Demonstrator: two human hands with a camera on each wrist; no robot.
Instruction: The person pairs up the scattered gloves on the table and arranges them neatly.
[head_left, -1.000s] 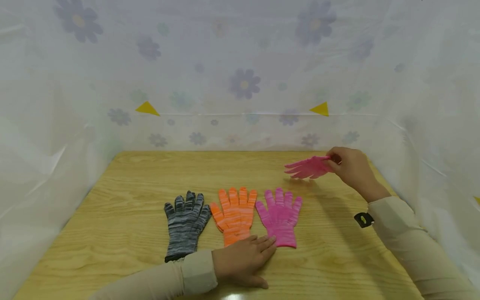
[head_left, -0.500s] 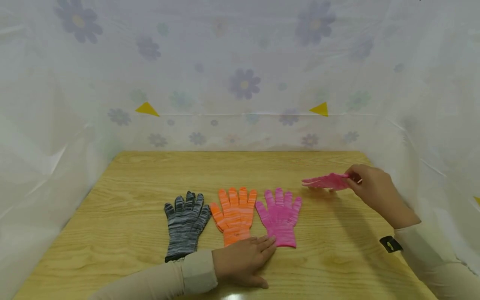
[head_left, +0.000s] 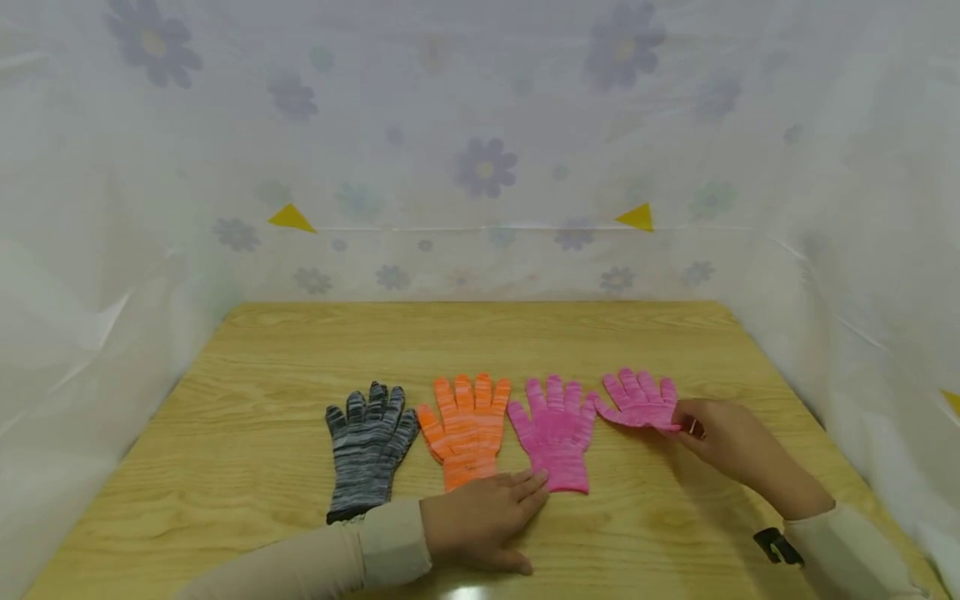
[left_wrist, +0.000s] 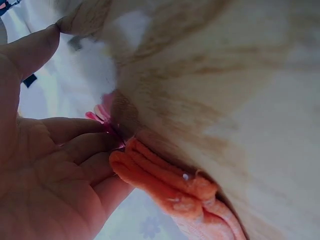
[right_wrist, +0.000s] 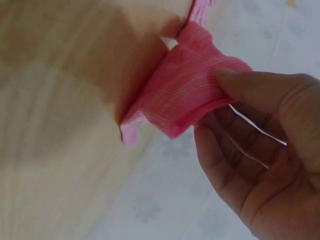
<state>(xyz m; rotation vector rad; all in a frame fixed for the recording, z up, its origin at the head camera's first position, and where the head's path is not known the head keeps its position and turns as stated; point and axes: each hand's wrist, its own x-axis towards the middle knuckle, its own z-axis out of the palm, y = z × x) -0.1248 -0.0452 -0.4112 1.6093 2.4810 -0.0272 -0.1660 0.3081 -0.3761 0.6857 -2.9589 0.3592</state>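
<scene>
In the head view my right hand (head_left: 723,442) pinches a pink knit glove (head_left: 641,400) by its cuff. Its fingers point away from me and its thumb side meets the neighbouring magenta glove (head_left: 558,433); the cuff is lifted. The right wrist view shows thumb and fingertips on the edge of the pink glove (right_wrist: 185,85). My left hand (head_left: 487,521) lies flat with straight fingers, across the cuff of an orange glove (head_left: 468,425) and at the corner of the magenta one. A grey-black glove (head_left: 369,454) lies leftmost, beside the left forearm.
The gloves lie side by side on a wood-grain table (head_left: 300,342). White sheeting with flowers (head_left: 487,167) hangs behind and along both sides. Two yellow triangles (head_left: 292,218) mark the back sheet. A black strap (head_left: 777,546) hangs at the right sleeve.
My right hand has brought the pink glove down and toward me, beside the magenta glove, and its fingers now spread out on the table side. The left hand has stayed in place.
</scene>
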